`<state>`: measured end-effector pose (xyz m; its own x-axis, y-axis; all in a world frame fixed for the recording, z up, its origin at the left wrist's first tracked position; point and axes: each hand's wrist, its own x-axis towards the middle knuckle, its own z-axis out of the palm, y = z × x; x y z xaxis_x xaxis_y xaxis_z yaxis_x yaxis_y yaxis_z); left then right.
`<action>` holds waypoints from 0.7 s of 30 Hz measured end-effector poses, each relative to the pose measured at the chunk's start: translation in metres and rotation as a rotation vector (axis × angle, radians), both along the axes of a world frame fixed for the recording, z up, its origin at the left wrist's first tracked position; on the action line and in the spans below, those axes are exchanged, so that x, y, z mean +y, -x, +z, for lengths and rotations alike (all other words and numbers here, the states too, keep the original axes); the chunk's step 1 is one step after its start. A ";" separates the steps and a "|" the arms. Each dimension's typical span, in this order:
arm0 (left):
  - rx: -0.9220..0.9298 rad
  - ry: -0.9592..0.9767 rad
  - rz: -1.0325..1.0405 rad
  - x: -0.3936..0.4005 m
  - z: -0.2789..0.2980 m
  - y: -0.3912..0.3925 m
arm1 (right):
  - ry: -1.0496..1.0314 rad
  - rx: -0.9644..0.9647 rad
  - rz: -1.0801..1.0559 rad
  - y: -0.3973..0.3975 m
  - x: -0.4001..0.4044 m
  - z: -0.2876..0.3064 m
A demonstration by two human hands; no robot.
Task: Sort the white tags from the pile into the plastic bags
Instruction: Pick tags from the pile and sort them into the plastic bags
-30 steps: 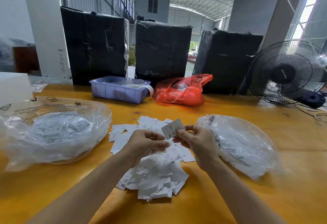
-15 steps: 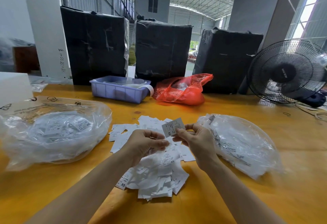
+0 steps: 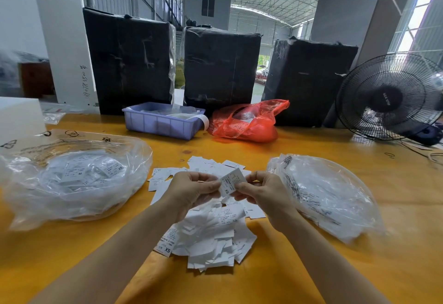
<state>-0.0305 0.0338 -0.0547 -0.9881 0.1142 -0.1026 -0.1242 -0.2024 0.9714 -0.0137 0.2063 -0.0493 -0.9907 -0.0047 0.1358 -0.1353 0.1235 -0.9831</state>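
over the last second almost nothing has moved: the left hand (image 3: pixel 191 189) and the right hand (image 3: pixel 261 192) are still raised together above the loose pile of small white paper tags (image 3: pixel 211 234), both pinching the same single white printed tag (image 3: pixel 232 182) by its edges, fingers curled round it. the tag has tipped only slightly, and the letters xs now read on its lower part. my guess is the size is being read before a bag is chosen, so this tag is not yet sorted and most of the pile is left to do.

the crumpled clear plastic bag on the left (image 3: pixel 72 183) already holds tags, some marked m and xs; the crumpled clear plastic bag on the right (image 3: pixel 323 193) lies just beside the right hand, its contents hard to make out.

the glossy yellow wooden counter (image 3: pixel 359 267) also carries a lilac plastic tray (image 3: pixel 163 122), a red plastic bag (image 3: pixel 247 123) and a black standing fan (image 3: pixel 388 97). behind stand three black-wrapped bales (image 3: pixel 220 66) in a high metal-roofed shed.
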 end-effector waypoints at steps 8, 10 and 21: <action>0.000 0.017 -0.039 0.002 -0.001 -0.001 | 0.126 0.081 -0.151 0.002 0.001 0.000; -0.011 0.011 -0.045 0.003 -0.001 -0.002 | 0.156 0.099 -0.169 0.002 0.002 0.001; -0.033 -0.031 -0.078 0.004 -0.001 -0.004 | 0.151 0.124 -0.177 0.001 -0.003 -0.002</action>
